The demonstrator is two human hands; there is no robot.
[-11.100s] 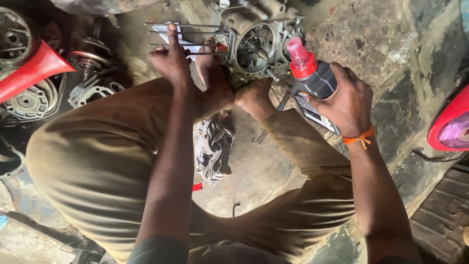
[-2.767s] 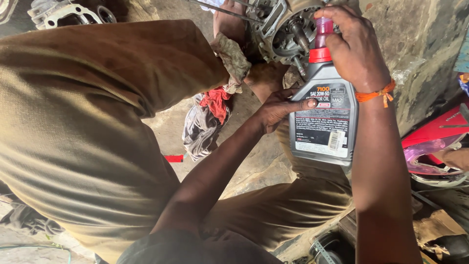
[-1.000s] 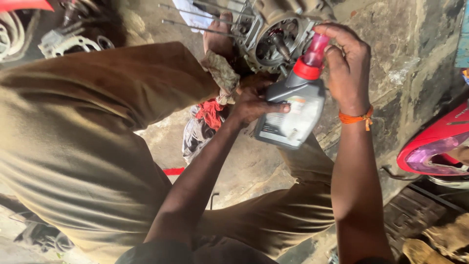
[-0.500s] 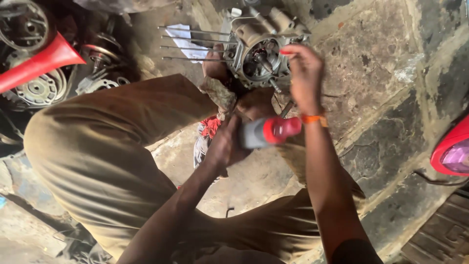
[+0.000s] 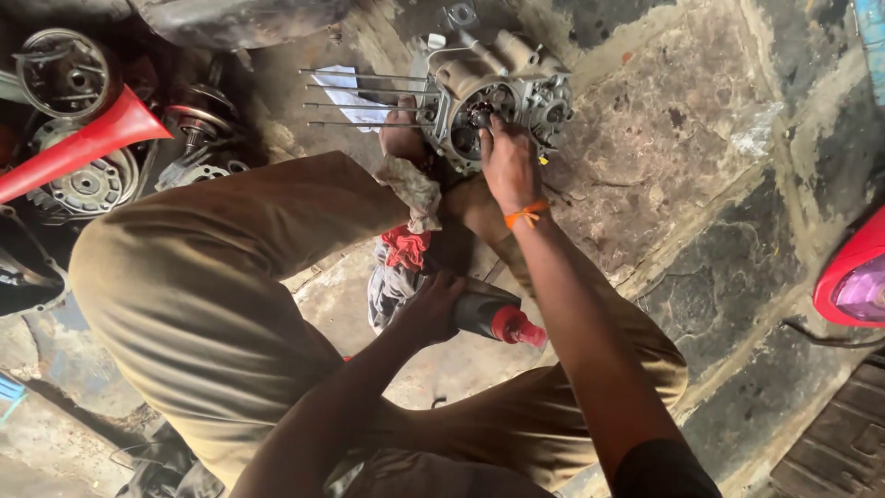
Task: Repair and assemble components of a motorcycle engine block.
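I squat over a grey engine case [image 5: 516, 78] with long studs sticking out to the left. My right hand [image 5: 509, 164], an orange band at its wrist, reaches into the round opening of the case with fingertips on the parts inside. Whether it pinches anything is hidden. My left hand [image 5: 426, 309] grips a grey oil bottle with a red cap [image 5: 498, 318], held on its side low between my knees. A dirty rag [image 5: 398, 277] lies on the floor under that bottle.
A red funnel [image 5: 78, 148] and several round engine parts [image 5: 83, 180] lie at the left. A white cloth [image 5: 346, 88] sits behind the studs. A red scooter panel [image 5: 853, 277] juts in at the right edge. The floor is rough stone.
The bottle has come away from the engine opening and down to my lap, now held only in my left hand. My right hand has let go of it and moved into the case.
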